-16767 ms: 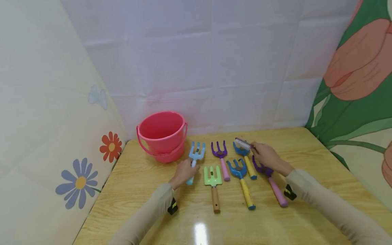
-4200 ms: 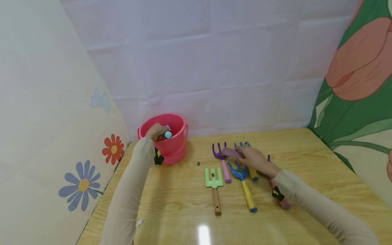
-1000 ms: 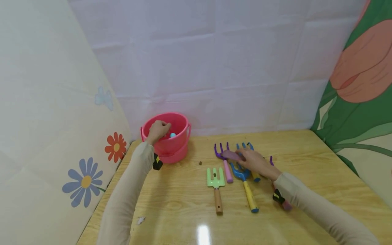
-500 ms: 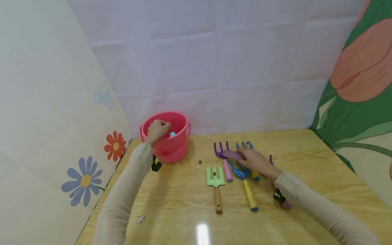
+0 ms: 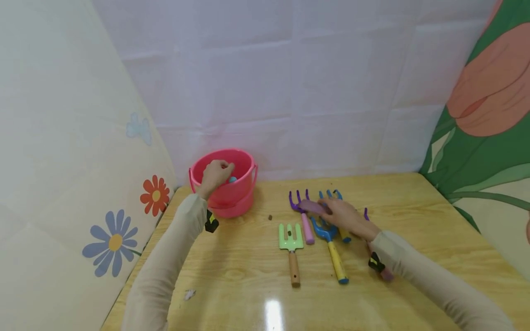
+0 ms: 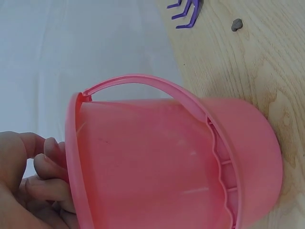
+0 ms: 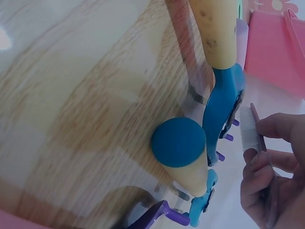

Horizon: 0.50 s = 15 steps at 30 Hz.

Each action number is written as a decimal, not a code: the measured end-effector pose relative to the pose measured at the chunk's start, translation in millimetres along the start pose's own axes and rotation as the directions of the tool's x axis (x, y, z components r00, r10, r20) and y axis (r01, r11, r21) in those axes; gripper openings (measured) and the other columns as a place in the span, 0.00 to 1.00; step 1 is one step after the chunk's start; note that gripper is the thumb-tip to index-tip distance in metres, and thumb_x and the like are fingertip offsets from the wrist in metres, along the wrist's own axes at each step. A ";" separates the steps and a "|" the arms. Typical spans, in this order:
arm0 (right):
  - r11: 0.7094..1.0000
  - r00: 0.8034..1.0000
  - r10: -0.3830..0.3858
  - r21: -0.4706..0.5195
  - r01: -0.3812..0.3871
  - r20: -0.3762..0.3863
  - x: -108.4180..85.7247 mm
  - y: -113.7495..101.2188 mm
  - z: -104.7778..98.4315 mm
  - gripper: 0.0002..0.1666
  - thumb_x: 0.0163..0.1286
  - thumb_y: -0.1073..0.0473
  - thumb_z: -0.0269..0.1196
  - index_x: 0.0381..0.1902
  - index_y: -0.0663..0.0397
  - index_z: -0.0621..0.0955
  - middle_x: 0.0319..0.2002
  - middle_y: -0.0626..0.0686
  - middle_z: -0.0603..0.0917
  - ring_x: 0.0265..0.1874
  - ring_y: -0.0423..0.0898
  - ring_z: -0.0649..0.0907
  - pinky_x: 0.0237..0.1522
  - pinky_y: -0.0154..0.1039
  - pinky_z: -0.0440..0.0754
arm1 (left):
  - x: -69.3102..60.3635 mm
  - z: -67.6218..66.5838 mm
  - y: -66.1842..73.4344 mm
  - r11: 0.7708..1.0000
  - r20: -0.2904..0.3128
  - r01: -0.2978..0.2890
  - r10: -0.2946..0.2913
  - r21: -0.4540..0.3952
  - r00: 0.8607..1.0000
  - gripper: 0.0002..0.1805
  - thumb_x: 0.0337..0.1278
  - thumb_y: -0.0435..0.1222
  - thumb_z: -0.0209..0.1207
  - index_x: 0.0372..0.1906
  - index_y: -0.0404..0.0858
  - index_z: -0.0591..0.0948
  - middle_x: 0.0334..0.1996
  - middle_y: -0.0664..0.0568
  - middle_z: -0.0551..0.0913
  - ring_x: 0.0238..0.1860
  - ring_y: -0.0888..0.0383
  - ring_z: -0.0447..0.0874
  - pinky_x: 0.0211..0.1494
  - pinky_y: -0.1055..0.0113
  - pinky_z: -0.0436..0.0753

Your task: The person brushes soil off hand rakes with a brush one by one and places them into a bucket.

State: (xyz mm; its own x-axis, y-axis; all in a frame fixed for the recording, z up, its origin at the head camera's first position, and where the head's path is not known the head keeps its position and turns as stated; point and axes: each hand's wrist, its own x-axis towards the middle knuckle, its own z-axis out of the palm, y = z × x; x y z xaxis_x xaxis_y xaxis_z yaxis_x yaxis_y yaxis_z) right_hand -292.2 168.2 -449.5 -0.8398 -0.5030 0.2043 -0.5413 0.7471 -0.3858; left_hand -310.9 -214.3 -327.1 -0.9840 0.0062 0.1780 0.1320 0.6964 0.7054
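Observation:
My left hand (image 5: 215,174) is over the pink bucket (image 5: 232,200), fingers loosely curled behind the rim in the left wrist view, with nothing seen in them. Inside the bucket shows the light blue handle end of a hand fork (image 5: 233,179). My right hand (image 5: 342,215) grips a scrub brush (image 7: 251,129) by its handle, white bristles facing the table. The brush is above a purple hand fork with a pink handle (image 5: 307,228) and two blue forks with yellow handles, the nearer fork (image 5: 337,262) and the farther fork (image 5: 345,236), partly hidden.
A green hand fork (image 5: 291,241) with a wooden handle lies mid-table, a dark crumb on its tines. Another purple fork (image 5: 366,213) lies mostly under my right forearm. A brown crumb (image 5: 270,217) and a whitish scrap (image 5: 189,294) are on the table (image 5: 240,266).
The light blue fork, gripped on the table at first, is now in the bucket, released by my left hand. My right hand has shifted left with the brush; over the last second both hands barely move.

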 end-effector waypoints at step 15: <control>0.999 1.000 -0.028 0.019 0.028 -0.006 -1.4 -5.2 -2.8 0.23 0.66 0.64 0.65 0.56 0.71 0.77 0.42 0.59 0.83 0.31 0.44 0.79 0.30 0.40 0.78 | -6.1 2.9 5.8 1.000 -0.001 -0.003 0.003 0.011 1.000 0.19 0.68 0.42 0.52 0.22 0.37 0.75 0.20 0.44 0.80 0.30 0.50 0.87 0.30 0.66 0.74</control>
State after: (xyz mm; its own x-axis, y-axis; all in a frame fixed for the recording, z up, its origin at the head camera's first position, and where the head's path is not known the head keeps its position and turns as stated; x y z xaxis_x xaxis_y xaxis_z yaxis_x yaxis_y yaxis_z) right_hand -288.3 166.2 -445.3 -0.8248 -0.5207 0.2206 -0.5635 0.7244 -0.3970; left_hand -304.5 -208.3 -326.0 -0.9835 0.0079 0.1809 0.1339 0.7042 0.6972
